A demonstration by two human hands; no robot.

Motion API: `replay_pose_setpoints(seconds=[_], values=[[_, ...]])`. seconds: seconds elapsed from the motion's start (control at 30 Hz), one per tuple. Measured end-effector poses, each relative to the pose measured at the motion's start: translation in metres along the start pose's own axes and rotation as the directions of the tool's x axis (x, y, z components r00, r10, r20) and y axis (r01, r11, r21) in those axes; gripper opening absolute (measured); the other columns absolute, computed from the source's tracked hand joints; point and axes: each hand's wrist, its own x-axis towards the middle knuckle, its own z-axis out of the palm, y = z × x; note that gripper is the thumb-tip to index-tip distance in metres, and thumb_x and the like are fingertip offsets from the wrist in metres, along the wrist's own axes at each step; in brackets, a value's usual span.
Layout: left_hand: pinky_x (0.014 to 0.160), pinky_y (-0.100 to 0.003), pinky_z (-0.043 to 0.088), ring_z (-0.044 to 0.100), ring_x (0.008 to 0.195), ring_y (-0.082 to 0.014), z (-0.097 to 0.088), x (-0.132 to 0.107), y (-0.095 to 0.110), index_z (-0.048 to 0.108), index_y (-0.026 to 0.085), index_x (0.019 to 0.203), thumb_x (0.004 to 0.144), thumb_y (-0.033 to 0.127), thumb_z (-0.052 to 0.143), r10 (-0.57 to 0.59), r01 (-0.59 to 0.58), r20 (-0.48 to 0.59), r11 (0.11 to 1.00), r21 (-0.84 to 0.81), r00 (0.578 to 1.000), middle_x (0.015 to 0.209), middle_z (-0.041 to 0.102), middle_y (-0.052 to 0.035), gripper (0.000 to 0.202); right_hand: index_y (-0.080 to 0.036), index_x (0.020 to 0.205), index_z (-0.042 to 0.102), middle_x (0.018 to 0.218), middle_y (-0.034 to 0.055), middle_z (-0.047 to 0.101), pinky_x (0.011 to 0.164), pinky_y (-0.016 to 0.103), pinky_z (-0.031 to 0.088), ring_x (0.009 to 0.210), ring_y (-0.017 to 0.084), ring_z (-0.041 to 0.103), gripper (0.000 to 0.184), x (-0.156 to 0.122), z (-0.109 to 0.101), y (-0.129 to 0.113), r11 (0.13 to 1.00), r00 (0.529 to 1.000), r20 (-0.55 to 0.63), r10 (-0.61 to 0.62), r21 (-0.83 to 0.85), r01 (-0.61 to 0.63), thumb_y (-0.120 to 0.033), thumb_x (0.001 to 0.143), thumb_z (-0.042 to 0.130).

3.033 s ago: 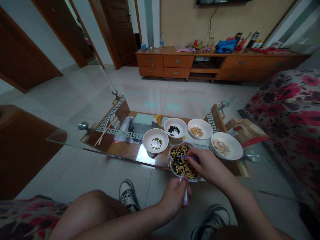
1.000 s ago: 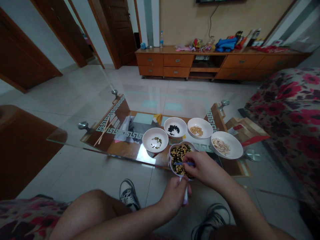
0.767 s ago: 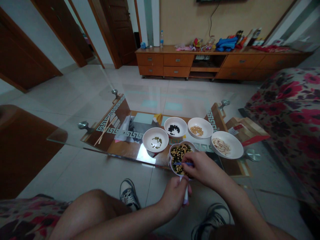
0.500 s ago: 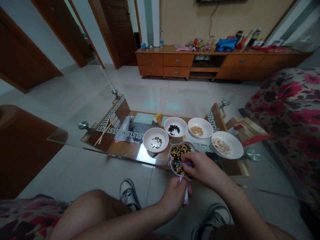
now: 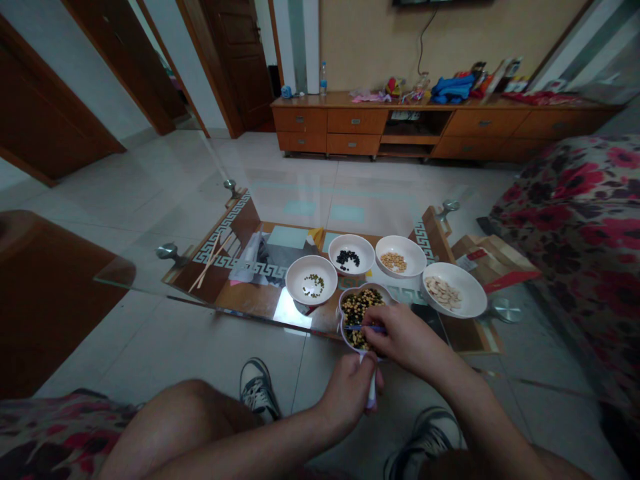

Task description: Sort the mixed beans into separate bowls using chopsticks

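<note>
A glass-topped table (image 5: 145,277) stands in front of the seated person, with wooden chopsticks (image 5: 207,263) and a plastic bag (image 5: 249,260) at its left end. Moving rightward, a white bowl of green beans (image 5: 305,280) comes first, just left of the lobed white dish (image 5: 361,313), which is heaped with mixed beans and sits at the table's near edge. Whether the dish touches the glass cannot be determined.

The left hand (image 5: 346,393) is closed around the dish's white handle (image 5: 371,398), its fingers (image 5: 363,367) wrapped firmly on the handle below the dish. The right hand (image 5: 407,343) is directly over the dish, its fingers (image 5: 383,323) pinched closed on a thin blue stick (image 5: 373,328). The stick lies across the beans, its tip at the dish's left side.

Beyond the dish stand a white bowl of black beans (image 5: 351,254) and a white bowl of yellow soybeans (image 5: 399,257). Further right, a white bowl of pale flakes (image 5: 454,291) sits near the table's right end. A cardboard box (image 5: 493,267) lies just beyond that end, beside a floral sofa (image 5: 575,200)
</note>
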Motion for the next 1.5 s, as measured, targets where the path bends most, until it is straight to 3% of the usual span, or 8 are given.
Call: replay_pose_setpoints(seconds=[0.43,0.8,0.97,1.1,1.27,1.5], values=[[0.043,-0.024,0.032,0.043,0.039,-0.0124,-0.001,-0.001,0.001,0.052,0.021,0.062,0.077,0.084,0.032,0.004,-0.004,0.005,1.0,0.014,1.0,0.041,0.041,0.0029,0.067,-0.019,0.07,0.065,0.068,0.002,0.064,0.056,0.025,0.03,0.059,0.012,0.051,0.018,-0.001,-0.003,0.0,1.0,1.0,-0.017,-0.009,-0.004,0.009,-0.021,0.086,0.057],[0.044,-0.025,0.032,0.044,0.04,-0.0124,-0.001,0.0,-0.002,0.053,0.021,0.064,0.079,0.082,0.033,0.028,-0.028,0.004,1.0,0.011,1.0,0.042,0.043,0.0026,0.066,-0.019,0.081,0.071,0.075,0.0043,0.07,0.058,0.025,0.035,0.065,0.015,0.059,0.015,-0.003,-0.01,0.0,1.0,0.998,-0.056,0.002,0.001,-0.002,-0.021,0.088,0.057],[0.044,-0.025,0.032,0.043,0.04,-0.0123,-0.001,0.0,-0.003,0.052,0.021,0.064,0.079,0.082,0.033,0.018,-0.018,0.002,1.0,0.014,1.0,0.043,0.041,0.0035,0.066,-0.021,0.086,0.071,0.078,0.0038,0.073,0.061,0.025,0.038,0.068,0.016,0.063,0.017,0.0,-0.012,-0.004,1.0,0.984,-0.179,-0.012,-0.003,0.011,-0.025,0.091,0.055],[0.043,-0.024,0.031,0.043,0.04,-0.0123,-0.001,0.002,-0.004,0.052,0.021,0.065,0.08,0.08,0.033,0.022,-0.022,0.007,1.0,0.016,1.0,0.043,0.041,0.0034,0.064,-0.023,0.093,0.073,0.09,0.0053,0.076,0.066,0.027,0.042,0.075,0.017,0.066,0.019,0.007,-0.01,-0.017,0.998,0.943,-0.328,-0.054,0.006,0.059,-0.03,0.093,0.054],[0.043,-0.025,0.031,0.043,0.04,-0.0123,-0.001,0.002,-0.005,0.051,0.021,0.065,0.081,0.079,0.034,0.013,-0.013,0.0,1.0,0.007,1.0,0.044,0.042,0.0032,0.063,-0.023,0.094,0.073,0.087,0.0048,0.076,0.067,0.028,0.043,0.075,0.018,0.068,0.019,0.019,-0.004,-0.034,0.999,0.904,-0.426,-0.027,0.024,0.042,-0.032,0.094,0.057],[0.042,-0.025,0.03,0.042,0.039,-0.0124,0.0,0.004,-0.009,0.052,0.021,0.065,0.08,0.08,0.035,0.016,-0.016,-0.002,1.0,-0.012,1.0,0.042,0.042,0.0032,0.064,-0.022,0.098,0.073,0.089,0.0066,0.077,0.071,0.03,0.046,0.08,0.021,0.07,0.021,0.021,-0.006,-0.036,0.997,0.832,-0.554,0.001,0.064,0.041,-0.032,0.094,0.056]])
